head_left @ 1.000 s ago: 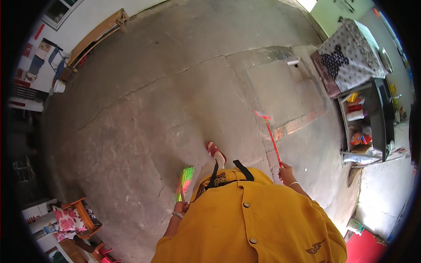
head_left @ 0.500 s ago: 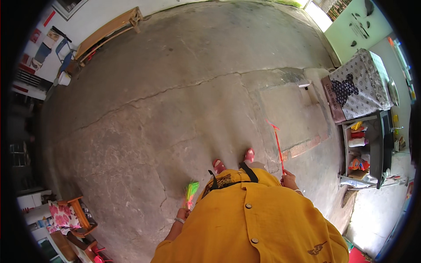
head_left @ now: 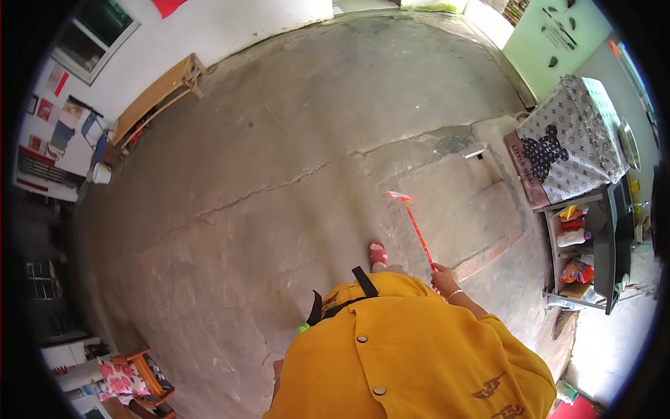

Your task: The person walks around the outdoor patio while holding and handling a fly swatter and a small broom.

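Observation:
My right hand point(head_left: 444, 279) is closed round the lower end of a long red stick point(head_left: 421, 234). The stick points away from me over the floor and ends in a small red-and-white head point(head_left: 400, 196), whose kind I cannot make out. Of my left hand point(head_left: 278, 366) only a sliver shows beside my yellow shirt, which covers its fingers. Just ahead of it, a bit of green broom point(head_left: 303, 327) peeks out past the shirt, its handle hidden. One red sandal point(head_left: 378, 253) shows on the floor in front of me.
A concrete floor point(head_left: 300, 174) with a long crack stretches ahead. To the right stand a cloth-covered appliance point(head_left: 558, 143) and a sink unit with shelved bottles point(head_left: 574, 238). A wooden bench point(head_left: 155, 101) lines the far left wall; a cushioned wooden chair point(head_left: 143, 373) is at lower left.
The red stick and its head have swung left with my right hand. My left hand and the broom have slipped mostly behind the shirt. One sandal has gone from sight; the view has turned left.

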`<state>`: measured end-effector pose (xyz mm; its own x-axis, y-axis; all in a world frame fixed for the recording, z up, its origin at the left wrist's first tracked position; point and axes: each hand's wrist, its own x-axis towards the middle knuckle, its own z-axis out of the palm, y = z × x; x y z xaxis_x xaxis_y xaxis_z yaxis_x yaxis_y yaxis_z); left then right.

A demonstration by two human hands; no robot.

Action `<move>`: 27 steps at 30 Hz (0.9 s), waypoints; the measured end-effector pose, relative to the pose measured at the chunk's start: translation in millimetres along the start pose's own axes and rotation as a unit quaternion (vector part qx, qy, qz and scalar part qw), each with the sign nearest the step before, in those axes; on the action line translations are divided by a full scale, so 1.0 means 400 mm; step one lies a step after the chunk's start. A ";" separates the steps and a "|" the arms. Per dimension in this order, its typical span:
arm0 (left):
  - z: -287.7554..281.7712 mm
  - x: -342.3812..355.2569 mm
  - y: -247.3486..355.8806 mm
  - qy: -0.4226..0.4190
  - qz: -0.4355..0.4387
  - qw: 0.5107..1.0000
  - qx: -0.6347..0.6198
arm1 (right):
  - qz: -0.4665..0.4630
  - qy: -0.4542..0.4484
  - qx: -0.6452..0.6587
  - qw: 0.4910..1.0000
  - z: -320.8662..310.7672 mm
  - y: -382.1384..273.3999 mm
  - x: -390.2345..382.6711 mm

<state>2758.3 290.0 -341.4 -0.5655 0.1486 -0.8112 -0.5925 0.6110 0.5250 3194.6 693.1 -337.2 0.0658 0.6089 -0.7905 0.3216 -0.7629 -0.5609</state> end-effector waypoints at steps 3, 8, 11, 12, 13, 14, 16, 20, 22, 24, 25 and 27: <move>0.064 -0.018 0.067 0.021 0.031 0.999 0.008 | -0.039 0.013 -0.005 0.999 -0.025 -0.023 0.110; 0.146 -0.027 0.173 0.038 0.070 0.996 0.025 | -0.050 0.014 -0.044 0.998 -0.057 -0.149 0.163; 0.190 -0.012 0.229 0.043 0.087 0.995 0.031 | -0.015 0.010 -0.012 1.000 -0.049 -0.202 0.168; 0.201 -0.004 0.249 0.043 0.089 0.995 0.031 | -0.017 0.007 -0.028 0.999 -0.040 -0.194 0.187; 0.213 0.005 0.267 0.041 0.094 0.994 0.033 | -0.020 0.004 -0.044 0.999 -0.034 -0.187 0.200; 0.216 0.012 0.282 0.042 0.096 0.994 0.034 | -0.017 0.007 -0.042 0.999 -0.024 -0.200 0.194; 0.231 0.039 0.310 0.037 0.102 0.993 0.035 | -0.020 0.001 -0.034 0.999 -0.007 -0.235 0.174; 0.272 0.112 0.388 0.009 0.113 0.993 0.040 | -0.019 0.021 -0.057 0.998 0.021 -0.255 0.177; 0.290 0.144 0.435 -0.004 0.124 0.991 0.047 | -0.055 0.042 -0.104 0.992 0.047 -0.237 0.209; 0.305 0.182 0.482 -0.021 0.130 0.990 0.053 | -0.092 0.052 -0.132 0.986 0.066 -0.258 0.203; 0.314 0.199 0.505 -0.031 0.134 0.989 0.057 | -0.110 0.057 -0.145 0.982 0.076 -0.271 0.202; 0.330 0.235 0.554 -0.053 0.141 0.986 0.067 | -0.113 0.057 -0.169 0.978 0.096 -0.340 0.172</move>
<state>2649.4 542.0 -335.1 -0.6296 0.4037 -0.6638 -0.3354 0.6295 0.7009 3119.0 830.1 -324.8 0.0562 0.7880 -0.6131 0.6324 -0.5032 -0.5889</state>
